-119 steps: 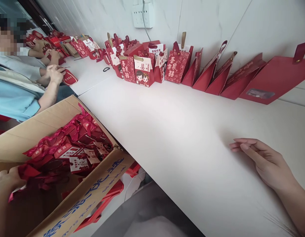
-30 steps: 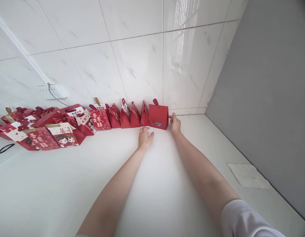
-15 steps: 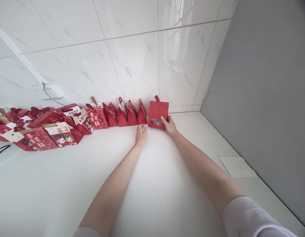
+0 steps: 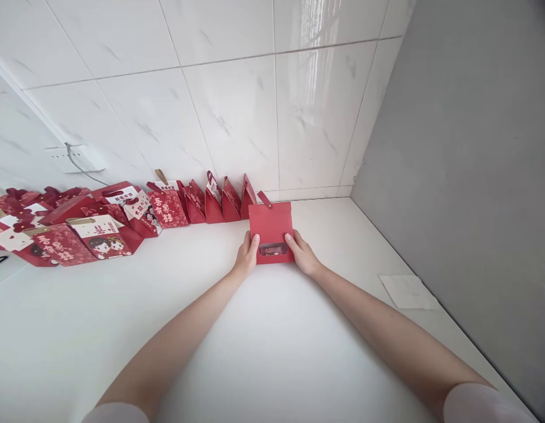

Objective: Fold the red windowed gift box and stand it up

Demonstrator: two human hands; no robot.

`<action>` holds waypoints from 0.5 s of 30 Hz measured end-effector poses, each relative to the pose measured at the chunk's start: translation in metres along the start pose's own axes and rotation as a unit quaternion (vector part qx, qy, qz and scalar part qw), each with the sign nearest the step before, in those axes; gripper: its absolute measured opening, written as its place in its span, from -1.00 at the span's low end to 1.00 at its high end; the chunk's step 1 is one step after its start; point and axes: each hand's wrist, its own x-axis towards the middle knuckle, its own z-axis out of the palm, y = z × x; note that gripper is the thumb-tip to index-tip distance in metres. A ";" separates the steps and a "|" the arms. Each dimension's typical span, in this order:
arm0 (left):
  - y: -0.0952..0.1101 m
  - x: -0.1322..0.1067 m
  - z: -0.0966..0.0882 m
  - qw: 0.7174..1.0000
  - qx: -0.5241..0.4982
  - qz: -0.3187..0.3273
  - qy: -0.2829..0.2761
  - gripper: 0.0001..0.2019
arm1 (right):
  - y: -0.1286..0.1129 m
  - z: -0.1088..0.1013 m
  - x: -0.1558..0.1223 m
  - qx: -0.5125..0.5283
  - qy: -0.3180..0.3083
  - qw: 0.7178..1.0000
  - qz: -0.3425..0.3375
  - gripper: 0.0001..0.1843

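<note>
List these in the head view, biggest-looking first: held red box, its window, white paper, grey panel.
1. Grey panel
2. Red box
3. White paper
4. Window, low on the box's front

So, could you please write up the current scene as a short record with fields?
Left hand: holding the left side of a red box
Right hand: holding its right side
Box details: window near the bottom, strap at the top
Other boxes: left, near the tiled wall
Paper: right, on the white table
</note>
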 end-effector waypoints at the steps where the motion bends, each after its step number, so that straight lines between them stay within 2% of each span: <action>1: 0.001 -0.004 -0.003 1.000 -0.008 -0.004 -0.009 -0.48 | -0.002 -0.001 -0.001 0.005 -0.008 1.000 0.002 -0.47; 4: 0.001 -0.007 -0.011 0.999 -0.046 -0.014 -0.010 -0.45 | -0.004 0.000 0.002 0.016 0.030 0.999 0.000 -0.53; 7: -0.005 -0.001 -0.014 0.996 -0.066 -0.010 0.056 -0.40 | -0.004 0.004 0.006 0.036 0.110 0.993 0.010 -0.47; 9: -0.011 0.004 -0.016 0.993 -0.064 -0.023 0.092 -0.40 | -0.004 0.009 0.007 0.103 0.139 0.984 0.038 -0.38; 12: -0.015 0.009 -0.017 0.990 -0.087 -0.061 0.097 -0.38 | -0.005 0.017 0.004 0.214 0.146 0.963 0.075 -0.36; 15: -0.013 0.008 -0.016 0.986 -0.136 -0.040 0.084 -0.38 | -0.006 0.024 -0.001 0.187 0.115 0.975 0.043 -0.48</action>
